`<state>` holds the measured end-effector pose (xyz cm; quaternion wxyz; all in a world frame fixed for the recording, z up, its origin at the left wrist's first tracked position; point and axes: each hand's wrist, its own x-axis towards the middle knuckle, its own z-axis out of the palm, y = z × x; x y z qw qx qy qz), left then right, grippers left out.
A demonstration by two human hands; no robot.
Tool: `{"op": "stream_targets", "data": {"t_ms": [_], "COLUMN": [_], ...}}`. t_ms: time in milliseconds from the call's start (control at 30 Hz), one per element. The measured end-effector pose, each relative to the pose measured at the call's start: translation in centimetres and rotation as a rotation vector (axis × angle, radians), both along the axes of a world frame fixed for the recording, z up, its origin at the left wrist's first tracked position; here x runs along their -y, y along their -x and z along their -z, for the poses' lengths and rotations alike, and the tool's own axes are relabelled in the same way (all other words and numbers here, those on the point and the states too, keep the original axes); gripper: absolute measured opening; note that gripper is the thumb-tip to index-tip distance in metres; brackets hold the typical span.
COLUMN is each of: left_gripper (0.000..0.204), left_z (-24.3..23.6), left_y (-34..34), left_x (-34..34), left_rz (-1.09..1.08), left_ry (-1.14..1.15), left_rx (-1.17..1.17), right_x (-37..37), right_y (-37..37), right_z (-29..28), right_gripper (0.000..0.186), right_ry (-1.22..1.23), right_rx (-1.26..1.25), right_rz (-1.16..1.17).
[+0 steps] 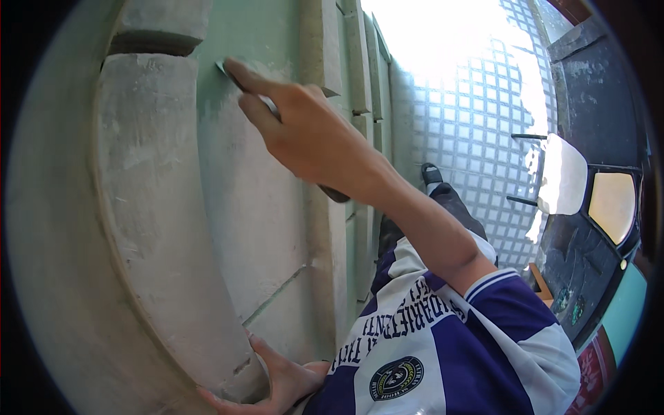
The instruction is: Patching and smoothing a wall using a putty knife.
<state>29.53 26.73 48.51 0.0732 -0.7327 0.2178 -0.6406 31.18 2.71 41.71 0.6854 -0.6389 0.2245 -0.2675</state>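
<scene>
My right hand [311, 131] is closed around a scraper that looks like a putty knife. Its thin metal blade [223, 68] meets the green panel [238, 34], and its dark handle end [335, 194] sticks out below the palm. Around and below the blade, the panel shows whitish, scuffed patches. My left hand [287, 380] is low in the view, with thumb and fingers spread against the lower end of a wide pale raised strip [149, 173]. Part of that hand is hidden at the bottom edge.
More pale raised strips [325, 256] run beside the panel, with a gap at the wide strip's upper end. To the right lies a sunlit floor with a square pattern [477, 131]. A white-seated chair [564, 176] stands there, near a dark piece of furniture [602, 104].
</scene>
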Motion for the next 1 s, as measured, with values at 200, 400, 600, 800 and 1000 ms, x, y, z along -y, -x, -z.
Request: {"op": "stream_targets", "data": {"t_ms": [200, 400, 600, 800, 1000], "left_gripper": [0.087, 0.089, 0.089, 0.088, 0.089], "left_z": [0.0, 0.1, -0.6, -0.7, -0.6], "left_y": [-0.1, -0.8, -0.3, 0.1, -0.1], "left_x": [0.2, 0.2, -1.0, -1.3, -1.4], "left_rz": [0.022, 0.131, -0.007, -0.004, -0.011], "left_ry": [-0.049, -0.003, -0.133, -0.127, -0.131], "left_rx": [0.031, 0.034, 0.02, 0.015, 0.019], "right_x": [-1.7, -3.0, -0.6, -1.8, -4.5], "right_y": [1.6, 1.2, 0.0, 2.3, 2.0], "right_z": [1.2, 0.8, 0.8, 1.0, 1.1], "right_gripper": [0.045, 0.045, 0.044, 0.044, 0.044], "right_ry": [-0.041, -0.092, -0.053, -0.107, -0.167], "right_rx": [0.035, 0.015, 0.123, 0.048, 0.195], "right_rz": [-0.042, -0.047, 0.134, -0.051, -0.016]}}
